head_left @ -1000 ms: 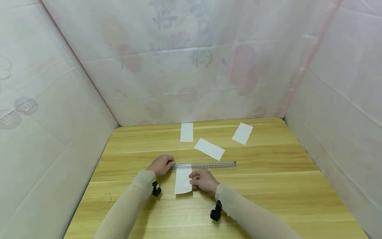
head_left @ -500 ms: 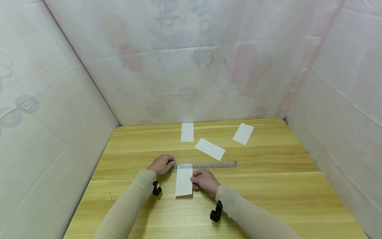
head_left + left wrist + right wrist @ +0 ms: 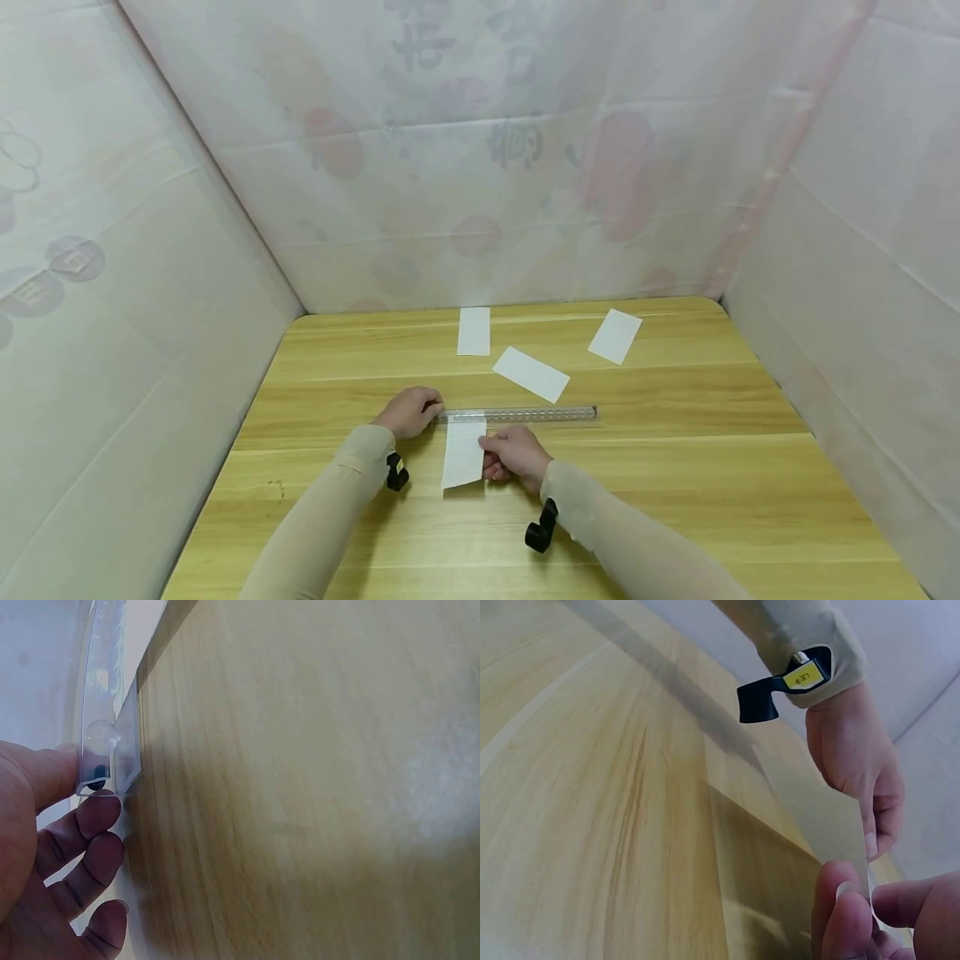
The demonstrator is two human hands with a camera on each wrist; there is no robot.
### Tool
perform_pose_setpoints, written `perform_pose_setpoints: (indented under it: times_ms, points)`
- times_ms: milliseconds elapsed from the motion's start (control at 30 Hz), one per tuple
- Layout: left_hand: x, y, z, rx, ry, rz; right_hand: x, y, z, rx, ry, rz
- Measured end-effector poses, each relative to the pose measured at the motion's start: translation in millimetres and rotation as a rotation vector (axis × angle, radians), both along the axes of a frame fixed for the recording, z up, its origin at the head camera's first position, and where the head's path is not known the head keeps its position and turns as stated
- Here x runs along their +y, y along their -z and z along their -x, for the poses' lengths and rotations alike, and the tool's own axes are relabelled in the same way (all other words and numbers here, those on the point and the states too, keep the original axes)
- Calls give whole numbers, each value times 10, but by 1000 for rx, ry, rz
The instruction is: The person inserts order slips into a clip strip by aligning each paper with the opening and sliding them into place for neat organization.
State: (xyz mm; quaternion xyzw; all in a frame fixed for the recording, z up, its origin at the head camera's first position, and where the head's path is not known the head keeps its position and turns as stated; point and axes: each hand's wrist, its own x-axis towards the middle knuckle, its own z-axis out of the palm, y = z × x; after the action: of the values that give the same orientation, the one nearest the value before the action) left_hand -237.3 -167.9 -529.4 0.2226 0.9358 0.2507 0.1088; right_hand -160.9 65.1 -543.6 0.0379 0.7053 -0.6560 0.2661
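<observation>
Evidently | lower centre of frame: left hand [image 3: 408, 412] pinched clear ruler [image 3: 532, 414], right hand [image 3: 517, 455] pinched white paper slip [image 3: 462, 454] | step: apparently bending slip against ruler | next move likely called for steady ruler pressure

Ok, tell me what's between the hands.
The head view shows a white paper slip and part of the clear strip between left hand and right hand.

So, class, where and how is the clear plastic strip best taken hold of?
Probably pinch the clear plastic strip at its right end, coming from the right: it is long and narrow, the left hand holds its left end, and the right end juts out well past the gripped paper slip.
</observation>
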Motion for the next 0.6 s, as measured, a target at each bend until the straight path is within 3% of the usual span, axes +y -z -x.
perform_pose_setpoints:
  times_ms: [600]
  points:
    - [4, 3, -2, 16, -4, -4, -59, 45, 44, 12, 22, 12]
